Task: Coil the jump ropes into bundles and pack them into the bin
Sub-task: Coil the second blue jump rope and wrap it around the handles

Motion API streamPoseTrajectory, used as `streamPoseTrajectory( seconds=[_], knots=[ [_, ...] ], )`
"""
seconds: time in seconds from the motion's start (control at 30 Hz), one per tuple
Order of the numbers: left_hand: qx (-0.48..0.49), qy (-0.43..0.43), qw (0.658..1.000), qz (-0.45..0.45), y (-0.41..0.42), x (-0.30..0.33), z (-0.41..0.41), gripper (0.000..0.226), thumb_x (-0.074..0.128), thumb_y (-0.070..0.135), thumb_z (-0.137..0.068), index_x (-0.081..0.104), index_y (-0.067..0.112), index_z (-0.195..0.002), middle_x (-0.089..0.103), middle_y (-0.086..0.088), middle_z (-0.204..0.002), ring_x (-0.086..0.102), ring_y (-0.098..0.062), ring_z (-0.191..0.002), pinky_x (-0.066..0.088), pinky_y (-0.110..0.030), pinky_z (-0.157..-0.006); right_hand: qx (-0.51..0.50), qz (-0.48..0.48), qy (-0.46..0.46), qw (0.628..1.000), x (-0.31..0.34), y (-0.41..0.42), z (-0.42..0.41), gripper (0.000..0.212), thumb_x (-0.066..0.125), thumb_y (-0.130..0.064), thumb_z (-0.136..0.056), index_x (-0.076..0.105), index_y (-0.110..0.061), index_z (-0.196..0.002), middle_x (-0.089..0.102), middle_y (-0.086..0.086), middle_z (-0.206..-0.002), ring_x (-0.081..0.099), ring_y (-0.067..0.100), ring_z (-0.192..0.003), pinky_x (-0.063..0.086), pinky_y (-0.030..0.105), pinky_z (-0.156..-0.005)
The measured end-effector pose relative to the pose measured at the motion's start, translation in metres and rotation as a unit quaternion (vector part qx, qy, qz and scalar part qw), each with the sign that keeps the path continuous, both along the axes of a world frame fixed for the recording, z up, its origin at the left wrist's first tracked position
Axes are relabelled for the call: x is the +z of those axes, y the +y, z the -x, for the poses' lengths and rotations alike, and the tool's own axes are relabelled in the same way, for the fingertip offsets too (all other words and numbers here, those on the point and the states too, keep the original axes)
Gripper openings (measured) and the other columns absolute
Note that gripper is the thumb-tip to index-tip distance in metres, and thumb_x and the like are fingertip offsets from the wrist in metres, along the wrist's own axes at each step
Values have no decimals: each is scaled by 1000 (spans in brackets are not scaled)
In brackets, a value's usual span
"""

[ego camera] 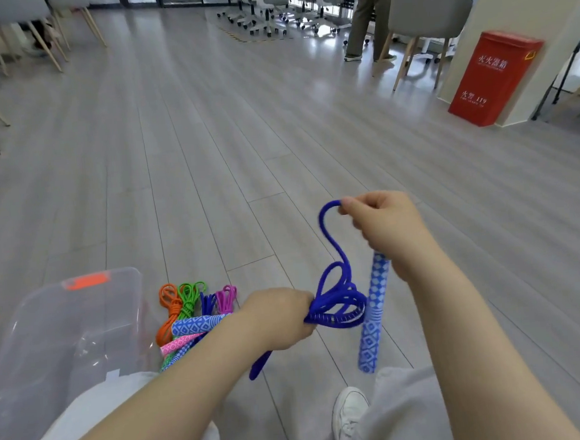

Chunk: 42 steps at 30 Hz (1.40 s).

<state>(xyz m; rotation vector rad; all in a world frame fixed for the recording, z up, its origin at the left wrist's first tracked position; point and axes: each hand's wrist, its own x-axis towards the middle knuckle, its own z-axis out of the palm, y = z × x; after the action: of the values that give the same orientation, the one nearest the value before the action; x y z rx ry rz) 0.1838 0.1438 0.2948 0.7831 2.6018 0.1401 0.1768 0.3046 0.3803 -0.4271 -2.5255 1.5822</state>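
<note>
Blue rope (338,295), mid-coil. Left hand (281,318) is fisted round the gathered loops, the bundle bulging out just right of that fist and one loose end (259,368) hanging below it. Right hand (383,228) pinches a raised strand above and right of the left grip, and the strand arcs up from the bundle to those fingertips. Blue patterned handle (371,317) hangs down from under the right hand, just right of the bundle; whether the palm also clamps its top, cannot tell.

Step, as a judgement: wrapping the last free length round the loops to tie off this bundle; not packed yet.

Clear plastic bin (83,323) sits on the floor well left of the left fist. Between bin and fist lies a row of finished bundles: orange (169,309), green (189,297), purple (226,298), another blue one partly hidden by the wrist.

Next move likely calls for carrying the pinched strand round the bundle near the left grip, keeping tension so the loops don't spring, tucking the end, then the handle.
</note>
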Motion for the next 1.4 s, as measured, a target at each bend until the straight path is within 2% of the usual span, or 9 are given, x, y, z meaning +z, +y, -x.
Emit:
streamPoseTrajectory(
  seconds=[0.13,0.33,0.4,0.6,0.73,0.93,1.2,1.3,1.4],
  knots=[
    [130,-86,961,-227,-16,24,10,19,55,33,-95,50,23,-79,58,4,-65,52,-9,-55,42,-20,-53,-76,-13,-57,995,-11,58,5,18,64,-21,-89,74,-7,-89,48,4,-63,34,16,-52,29,26,-50],
    [274,-207,733,-587,-50,49,31,29,53,16,-98,46,15,-70,42,-1,-55,45,-17,-50,45,-33,-60,-29,-91,-186,978,-28,82,7,16,60,-18,-89,73,-8,-90,48,9,-74,36,21,-57,31,28,-52],
    [238,-234,704,-627,-53,60,28,28,51,14,-99,43,15,-72,36,0,-57,42,-15,-49,47,-29,-58,-13,-120,-216,969,-34,80,12,16,60,-17,-90,72,-7,-94,51,10,-78,39,22,-58,32,28,-52],
    [2,-314,870,-380,-44,72,-10,27,56,18,-90,53,13,-64,50,-10,-60,57,-18,-64,52,-28,-71,9,-240,-293,925,-56,74,22,21,67,-22,-88,57,-6,-78,53,11,-76,48,25,-66,40,30,-64],
    [-119,-360,911,-162,-17,71,-35,20,60,26,-94,56,10,-84,59,-10,-73,55,-14,-69,50,-23,-68,39,-264,-286,920,-61,59,22,23,65,-28,-90,61,-5,-88,54,7,-73,50,25,-67,36,26,-54],
    [-232,-229,944,44,14,26,-51,21,51,36,-96,58,17,-104,61,-5,-93,54,-21,-80,43,-33,-71,77,-192,-111,972,-23,19,17,22,59,-33,-92,72,-17,-82,46,-1,-57,42,18,-58,31,27,-50],
    [-95,-21,981,166,6,-13,-11,29,44,27,-98,58,14,-118,64,-5,-115,62,-28,-104,42,-34,-76,166,-22,46,985,39,-34,-32,20,62,-33,-92,73,-20,-82,58,14,-67,45,14,-64,41,29,-61],
    [23,-8,995,94,-5,-18,17,21,42,26,-94,59,17,-103,65,-4,-113,62,-27,-100,44,-31,-80,232,17,56,971,45,-47,-46,16,65,-28,-91,74,-17,-83,69,8,-71,53,7,-64,48,31,-66],
    [148,-4,989,-12,-30,-29,43,31,39,43,-79,57,21,-92,68,0,-100,62,-24,-88,51,-34,-83,334,77,29,939,46,-46,-54,14,64,-17,-92,73,-9,-85,61,-9,-58,51,-2,-51,40,12,-55]
  ],
)
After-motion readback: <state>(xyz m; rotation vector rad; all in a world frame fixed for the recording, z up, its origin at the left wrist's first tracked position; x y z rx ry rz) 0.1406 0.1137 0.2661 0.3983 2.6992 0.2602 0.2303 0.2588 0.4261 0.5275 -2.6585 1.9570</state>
